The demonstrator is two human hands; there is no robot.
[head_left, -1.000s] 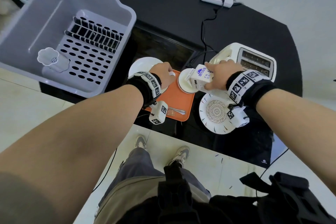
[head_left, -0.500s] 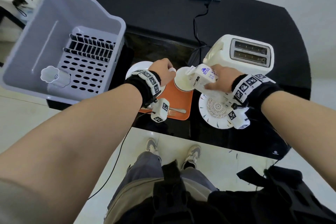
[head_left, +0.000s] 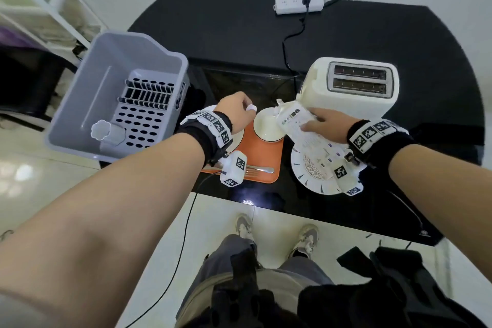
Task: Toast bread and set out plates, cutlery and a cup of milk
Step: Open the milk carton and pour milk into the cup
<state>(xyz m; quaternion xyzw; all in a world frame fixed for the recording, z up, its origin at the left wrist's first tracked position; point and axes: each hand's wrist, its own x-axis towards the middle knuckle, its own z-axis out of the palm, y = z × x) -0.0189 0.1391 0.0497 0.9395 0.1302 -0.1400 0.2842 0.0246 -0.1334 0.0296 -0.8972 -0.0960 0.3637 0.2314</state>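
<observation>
1. Milk carton (head_left: pixel 298 122), centre of frame: tipped over, long axis running from lower right up to upper left, spout end at upper left over the rim of the cup (head_left: pixel 267 126). Thin white stream falls from spout into cup.
2. Right hand (head_left: pixel 326 125) wrapped round the carton's lower end, fingers closed on its side.
3. Carton print: small text and a dark logo on the upper panel, rows of fine print lower down; too blurred to read.
4. Cup stands on the orange tray (head_left: pixel 262 157), upper part; white liquid inside.
5. Left hand (head_left: pixel 235 109) curled beside the cup's left rim, a white cap on one fingertip; cannot tell whether it grips the cup.
6. Fork (head_left: pixel 259 169) lies along the tray's lower edge, handle to the right.
7. Patterned plate (head_left: pixel 306 168) right of tray, partly under the carton; second plate (head_left: pixel 237 138) under the left wrist.
8. Toaster (head_left: pixel 356 88) at upper right, both slots upward.
9. Grey dish rack (head_left: pixel 80 104) at left.
</observation>
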